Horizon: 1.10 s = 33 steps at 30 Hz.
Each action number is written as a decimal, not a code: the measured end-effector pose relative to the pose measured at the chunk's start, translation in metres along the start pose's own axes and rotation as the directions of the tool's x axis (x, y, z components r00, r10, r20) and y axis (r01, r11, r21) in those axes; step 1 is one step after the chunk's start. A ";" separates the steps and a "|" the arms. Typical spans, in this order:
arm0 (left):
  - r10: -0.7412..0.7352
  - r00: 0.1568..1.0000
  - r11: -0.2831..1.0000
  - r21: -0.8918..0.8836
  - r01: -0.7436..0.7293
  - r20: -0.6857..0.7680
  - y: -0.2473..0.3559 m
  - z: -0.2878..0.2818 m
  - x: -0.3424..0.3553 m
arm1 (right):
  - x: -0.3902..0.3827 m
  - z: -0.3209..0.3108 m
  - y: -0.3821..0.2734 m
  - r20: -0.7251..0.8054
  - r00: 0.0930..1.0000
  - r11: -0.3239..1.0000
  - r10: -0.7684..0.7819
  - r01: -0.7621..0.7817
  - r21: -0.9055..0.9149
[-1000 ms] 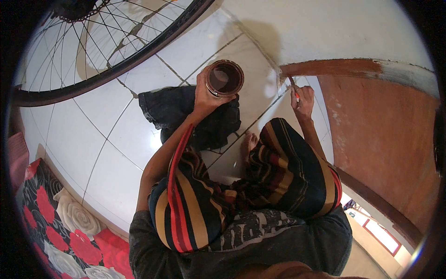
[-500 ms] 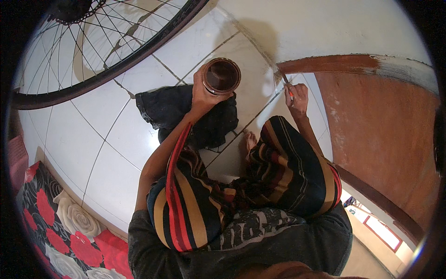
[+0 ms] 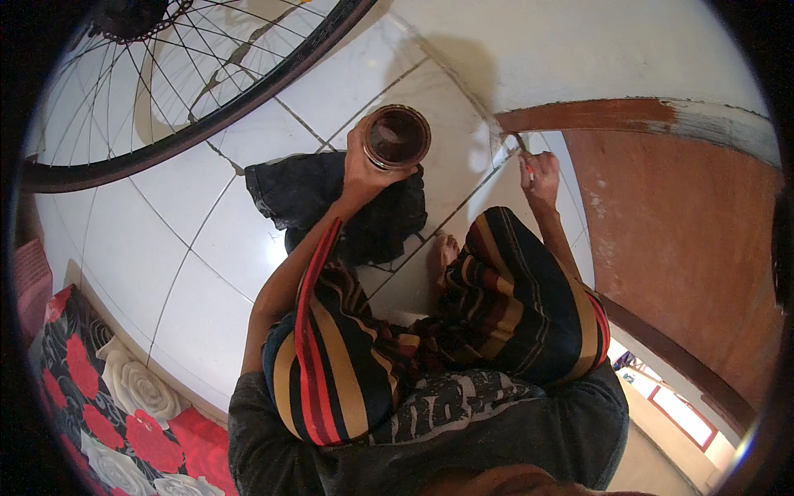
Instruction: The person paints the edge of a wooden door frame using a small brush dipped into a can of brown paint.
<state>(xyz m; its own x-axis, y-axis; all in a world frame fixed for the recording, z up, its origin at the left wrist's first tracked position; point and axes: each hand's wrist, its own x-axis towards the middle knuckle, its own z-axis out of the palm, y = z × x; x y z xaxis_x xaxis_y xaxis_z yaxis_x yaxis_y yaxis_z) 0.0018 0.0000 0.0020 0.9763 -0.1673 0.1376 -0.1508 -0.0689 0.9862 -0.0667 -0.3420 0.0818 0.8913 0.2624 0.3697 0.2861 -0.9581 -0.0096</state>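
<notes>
My left hand point(image 3: 361, 178) is wrapped round an open can point(image 3: 428, 139) of dark brown paint, held upright above a crumpled black cloth point(image 3: 285, 186) on the floor. To the right, my right hand point(image 3: 542, 178) is closed on a thin paintbrush point(image 3: 522, 145), whose handle shows a bit of red-orange. The brush's dark tip is by the lower end of the door frame point(image 3: 595, 114), where wall and floor meet; I cannot tell whether it touches. Most of that frame strip is reddish brown, while its far right part is patchy grey-white.
A bicycle wheel point(image 3: 273, 91) stands at the upper left. A brown door point(image 3: 678, 223) fills the right side. Behind my left arm lies a floral red, black and white fabric point(image 3: 136, 413). White floor tiles point(image 3: 207, 240) spread between them, and my bent knees sit close below my hands.
My right hand has shifted slightly right and toward me, and the brush has swung to a more slanted angle, its tip moving right. My left hand and the can stay nearly still.
</notes>
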 end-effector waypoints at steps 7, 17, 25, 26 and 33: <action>0.009 1.000 0.999 0.039 -0.009 -0.012 -0.004 0.003 0.000 | -0.018 -0.013 -0.004 -0.020 0.999 0.998 0.043 -0.044 -0.055; 0.068 0.995 0.996 0.056 -0.073 0.074 -0.006 -0.002 0.001 | -0.025 -0.025 -0.001 -0.090 0.989 0.993 0.121 -0.122 -0.005; 0.102 0.990 0.994 -0.049 -0.097 0.096 -0.003 0.008 0.012 | -0.047 0.005 -0.001 -0.167 0.931 0.943 0.326 -0.306 0.134; 0.134 0.986 0.990 -0.058 -0.129 0.101 -0.004 0.007 0.015 | -0.045 0.010 -0.001 -0.225 0.875 0.900 0.428 -0.389 0.198; -0.006 0.984 1.000 -0.019 0.009 0.176 0.021 -0.011 0.013 | -0.062 0.005 -0.013 -0.053 0.515 0.467 0.856 -0.724 0.508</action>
<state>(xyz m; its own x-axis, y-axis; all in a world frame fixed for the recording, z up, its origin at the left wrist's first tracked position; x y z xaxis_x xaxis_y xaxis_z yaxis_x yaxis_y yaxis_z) 0.0134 0.0070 0.0251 0.9345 -0.3375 0.1134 -0.1389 -0.0521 0.9889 -0.1237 -0.3452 0.0541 0.6850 -0.6909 0.2311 -0.3328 -0.5790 -0.7443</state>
